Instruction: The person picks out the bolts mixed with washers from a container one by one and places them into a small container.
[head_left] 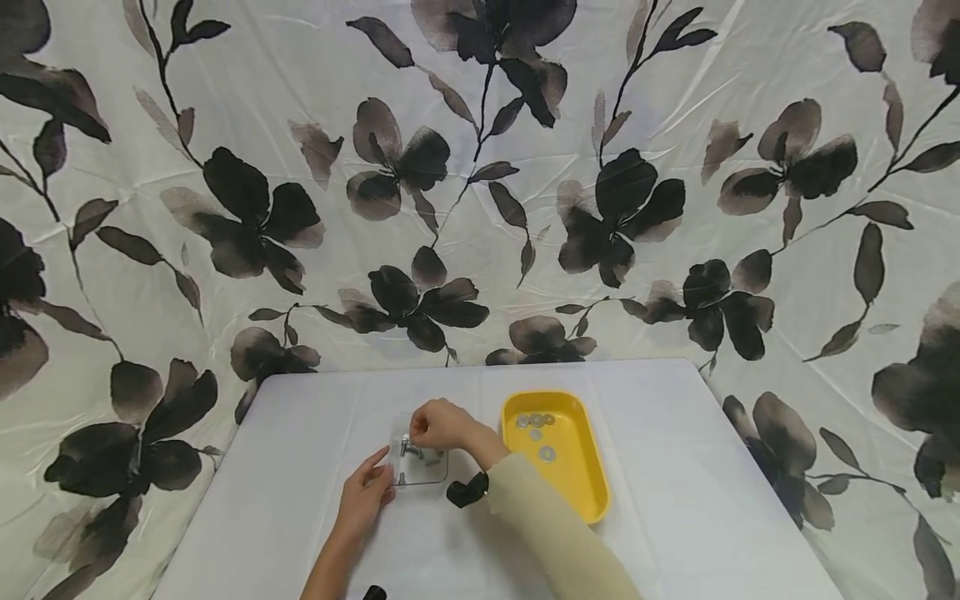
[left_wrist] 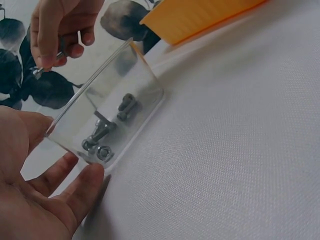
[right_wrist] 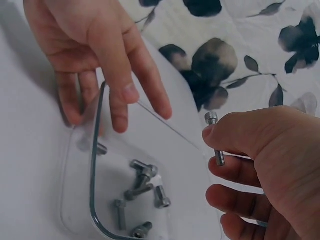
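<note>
Between thumb and index finger, my right hand (head_left: pixel 442 425) pinches a small metal socket-head bolt (right_wrist: pixel 211 119), upright with its head on top. That hand is above a clear plastic box (head_left: pixel 420 482). Inside the box lie several more bolts (right_wrist: pixel 145 175), loosely scattered across its floor. My left hand (head_left: pixel 366 492) rests against the box's left side, its fairly straight fingers (left_wrist: pixel 89 187) touching the wall and corner. In the right wrist view, the left hand (right_wrist: pixel 95 45) reaches over the box rim (right_wrist: pixel 94 165).
A yellow tray (head_left: pixel 588 483) stands to the right of the box, with several flat washers (head_left: pixel 547 454) in it. Both stand on a white-covered table (head_left: pixel 675 467). A floral curtain (head_left: pixel 465 208) hangs behind. A black wrist device (head_left: pixel 467 490) sits at my right wrist.
</note>
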